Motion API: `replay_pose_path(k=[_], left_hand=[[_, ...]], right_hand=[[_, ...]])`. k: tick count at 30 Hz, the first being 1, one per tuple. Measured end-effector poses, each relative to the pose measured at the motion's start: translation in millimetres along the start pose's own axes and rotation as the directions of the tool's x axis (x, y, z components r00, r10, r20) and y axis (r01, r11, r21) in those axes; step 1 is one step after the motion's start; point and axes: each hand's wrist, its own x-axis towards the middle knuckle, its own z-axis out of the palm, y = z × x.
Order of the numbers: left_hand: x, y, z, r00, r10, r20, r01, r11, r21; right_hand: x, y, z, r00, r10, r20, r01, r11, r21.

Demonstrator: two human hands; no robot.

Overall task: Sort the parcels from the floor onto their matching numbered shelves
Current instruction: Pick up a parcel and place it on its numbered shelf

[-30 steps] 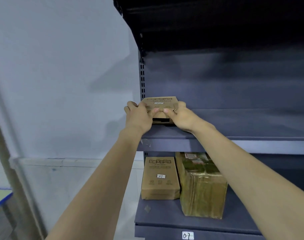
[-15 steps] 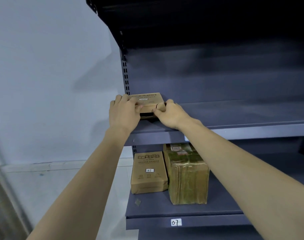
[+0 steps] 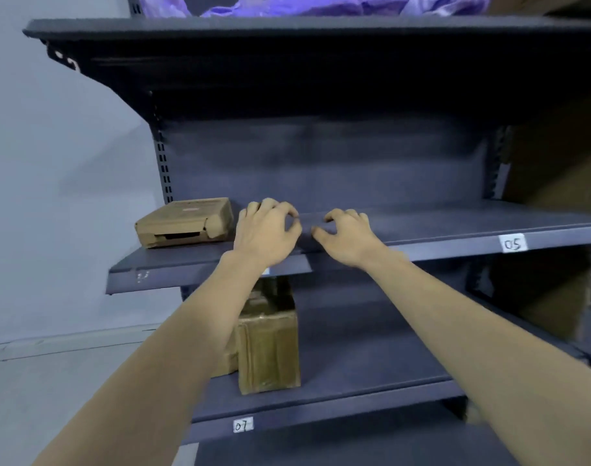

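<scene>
**Parcel down on shelf 05, hands free**

My left hand [image 3: 265, 230] and right hand [image 3: 346, 235] hover loosely curled over the dark grey metal shelf [image 3: 422, 227], holding nothing. The flat brown cardboard parcel [image 3: 185, 222] lies at its far left end, near the front lip; a careless brush could tip it off. Its front flap gapes, corner dented.

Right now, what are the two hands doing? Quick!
Left hand: fingers loosely curled, holding nothing.
Right hand: fingers loosely curled, holding nothing.
</scene>
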Motion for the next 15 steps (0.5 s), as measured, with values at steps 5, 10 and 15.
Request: replay_pose_path(k=[5, 10, 15], left_hand=[[-3, 139, 31, 0.995, 0.087, 0.048, -0.077, 0.982, -0.171], [-30, 298, 76, 0.972, 0.216, 0.097, -0.175, 0.930, -0.324], [-61, 448, 120, 0.914, 0.377, 0.148, -0.279, 0.851, -0.445]], right_hand=[[-56, 107, -91, 0.985, 0.082, -0.153, -0.091, 0.995, -0.049], [-139, 230, -178, 0.958, 0.183, -0.222, -0.214, 0.969, -0.125], [-225, 340, -246, 0.911, 0.330, -0.248, -0.378, 0.908, -0.179]])
